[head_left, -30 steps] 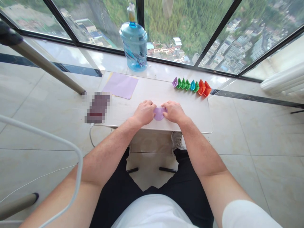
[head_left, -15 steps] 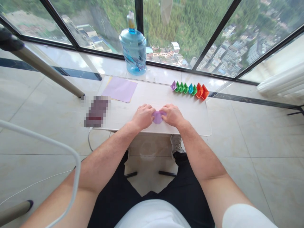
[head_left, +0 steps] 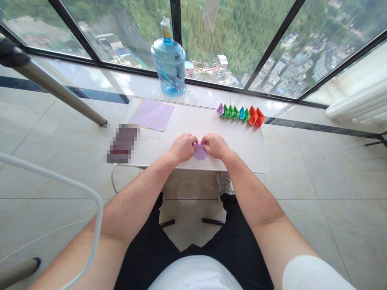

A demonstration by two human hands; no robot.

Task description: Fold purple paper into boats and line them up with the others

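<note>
A small folded piece of purple paper is held between my two hands over the near side of the white table. My left hand pinches its left upper edge, fingers curled. On the opposite side, my right hand grips the right upper edge between thumb and fingers. Part of the paper is hidden behind the fingertips. Flat purple sheets lie at the table's back left. Along the back right stands a row of folded paper boats in purple, green, blue and orange.
A blue water jug stands behind the table by the window. At the table's left edge lies a blurred-out dark object with a cable. A white curved bar crosses the left foreground.
My fingertips have come closer together at the top of the purple paper. More of its lower part shows, with creases fanning downward.
</note>
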